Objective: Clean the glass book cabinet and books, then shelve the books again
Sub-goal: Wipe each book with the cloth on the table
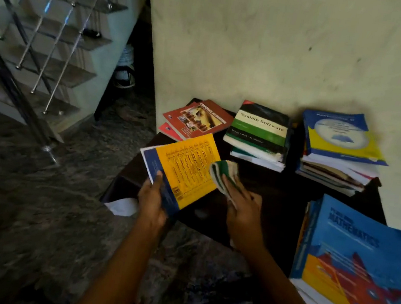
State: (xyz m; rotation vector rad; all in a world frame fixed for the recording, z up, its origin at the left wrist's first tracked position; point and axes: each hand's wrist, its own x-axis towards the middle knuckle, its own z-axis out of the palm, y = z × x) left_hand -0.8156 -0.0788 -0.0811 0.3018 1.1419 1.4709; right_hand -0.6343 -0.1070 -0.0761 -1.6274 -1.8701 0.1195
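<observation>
The left hand [152,201] grips a yellow softcover book with a blue spine band [185,165] by its near corner. The thumb lies on the cover and the other fingers are curled beneath it, out of sight. The book is tilted above the front left part of the dark worktop [277,200], and its far edge reaches toward a small pile of red softcover books [196,119].

The right hand [243,208] clasps a folded green-and-white cloth [224,178], with its fingers [235,191] wrapped over the bundle. The cloth meets the right edge of the yellow cover, though motion blur makes it hard to say whether it presses there or lies just beside it.

Against the pale plaster wall [284,48], right of the red pile, stands a stack topped by a green, black and cream book titled "System Software" [260,131]. Further right, apart from it, is a taller stack topped by a blue-and-yellow softcover [338,139]. At the near right, a large blue "Mathematics" textbook with orange and red artwork [356,256] lies on another thick pile.

A white scrap of paper [121,205] lies on the grey mottled stone floor [34,206] by the worktop's near left corner. A staircase with a steel railing [43,36] rises at the far left.
</observation>
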